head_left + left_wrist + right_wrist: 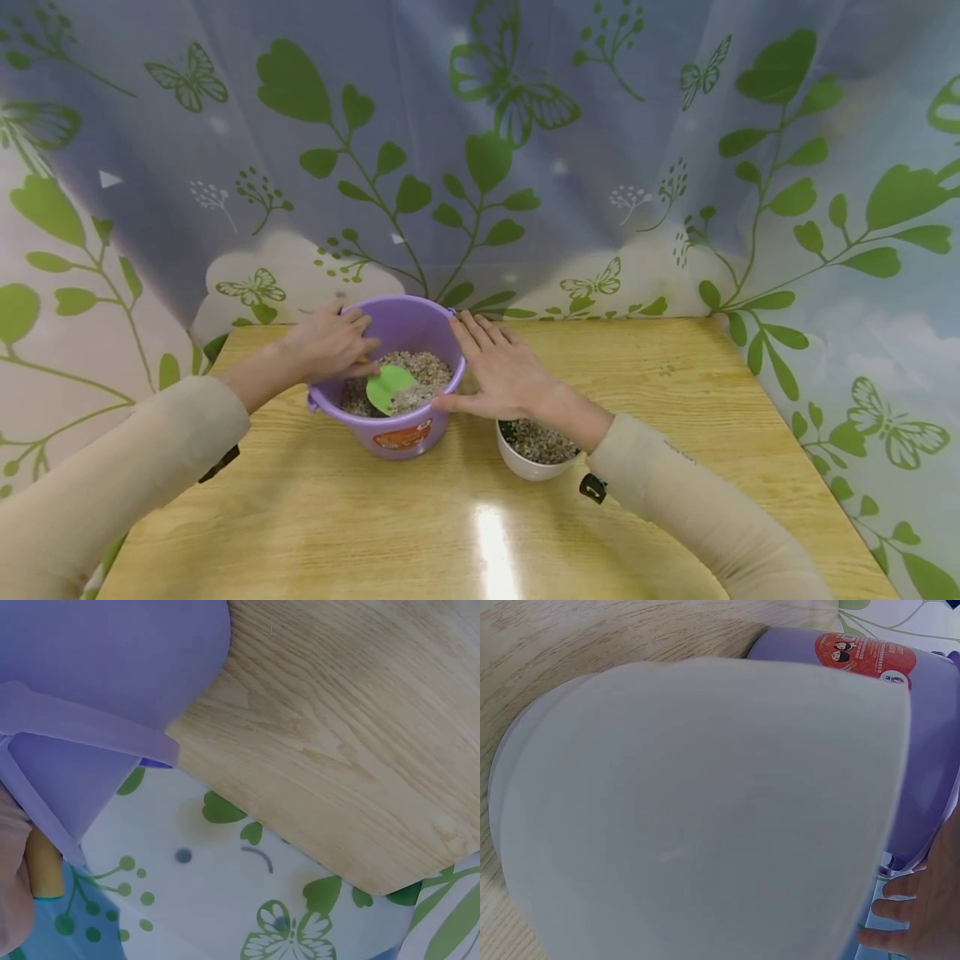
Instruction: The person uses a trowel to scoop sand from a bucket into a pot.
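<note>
Across the back, the view is being filled by a leaf-and-butterfly curtain (412, 125), and below it the wood-grain counter (300, 533) is being streaked by glare (493, 550). Centre-left, a grainy mix (426, 368) is being held in the purple bucket (352, 423), itself being supported by the counter. Just beside it, more grains are being held in the white bowl (531, 468), partly being hidden by the right wrist (570, 410). Now the hands: they are being held apart, across the bucket from each other. The right hand (502, 375), fingers straight, is being rested against the rim. By the left hand (330, 343), curled, the green scoop (388, 388) is being gripped, its blade being held down at the mix inside the bucket. On the bucket's front, a red label (405, 436) is being displayed.
</note>
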The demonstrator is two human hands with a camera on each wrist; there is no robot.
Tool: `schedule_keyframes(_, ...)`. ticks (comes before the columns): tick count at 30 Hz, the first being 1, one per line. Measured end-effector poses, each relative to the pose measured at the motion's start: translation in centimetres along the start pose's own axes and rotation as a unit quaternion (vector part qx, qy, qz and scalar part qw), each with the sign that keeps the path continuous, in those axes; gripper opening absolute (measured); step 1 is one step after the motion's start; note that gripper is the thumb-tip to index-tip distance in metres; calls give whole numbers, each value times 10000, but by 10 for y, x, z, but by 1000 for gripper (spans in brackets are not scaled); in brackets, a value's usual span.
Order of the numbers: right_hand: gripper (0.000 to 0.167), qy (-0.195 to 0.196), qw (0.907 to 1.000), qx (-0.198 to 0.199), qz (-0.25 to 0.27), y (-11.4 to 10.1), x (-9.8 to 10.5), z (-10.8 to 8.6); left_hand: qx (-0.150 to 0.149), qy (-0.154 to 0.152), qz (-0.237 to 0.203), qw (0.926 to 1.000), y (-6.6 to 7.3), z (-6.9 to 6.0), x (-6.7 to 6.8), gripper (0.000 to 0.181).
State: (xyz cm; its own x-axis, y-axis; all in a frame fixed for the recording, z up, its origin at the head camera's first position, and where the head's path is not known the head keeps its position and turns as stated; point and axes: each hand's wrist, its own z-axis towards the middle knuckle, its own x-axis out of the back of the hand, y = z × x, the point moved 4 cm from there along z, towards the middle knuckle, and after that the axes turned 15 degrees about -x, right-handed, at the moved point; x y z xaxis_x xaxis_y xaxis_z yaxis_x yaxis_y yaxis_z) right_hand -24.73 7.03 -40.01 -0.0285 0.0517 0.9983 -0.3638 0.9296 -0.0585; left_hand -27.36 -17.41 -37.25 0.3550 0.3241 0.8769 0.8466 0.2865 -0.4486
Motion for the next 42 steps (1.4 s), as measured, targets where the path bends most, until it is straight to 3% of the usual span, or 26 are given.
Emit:
schedule_keyframes(6,124,-11,10000,-38,-35,0,0,0,156,245,-394,9988,2,-4,2,48)
schedule_keyframes(16,124,-100,9999,-63,12,0,1,-1,442,204,-917,9946,1,-7,1,50)
schedule_keyframes(23,126,-9,10000,-63,38,0,0,-1,640,284,-880,9937,-2,-11,2,47)
schedule_keyframes(42,123,97,9999,-44,129,1,-1,-2,840,590,-969,9900,-2,-16,2,44)
